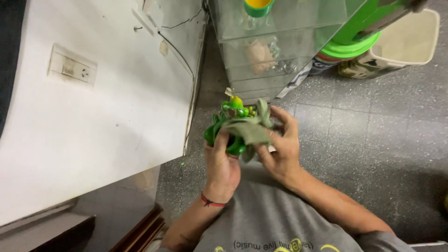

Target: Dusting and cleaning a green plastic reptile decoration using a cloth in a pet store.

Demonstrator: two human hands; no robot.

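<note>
- The left hand (221,168) grips a glossy green figurine (228,128) from below, thumb up its front and fingers (223,140) curled round the body, held in mid-air at chest height over the speckled floor (373,140).
- The right hand (280,149) presses a grey-green cloth (249,130) onto the figurine, fingers spread over the fabric and thumb beneath it.
- The figurine looks hard, smooth and probably slippery, likely breakable if dropped; its thicker lower body seems the safest hold, not the small yellow-topped parts above.
- The cloth is soft and limp, and it bunches easily.
- A glass cabinet (280,51) stands just ahead, a white wall (93,116) to the left.
</note>
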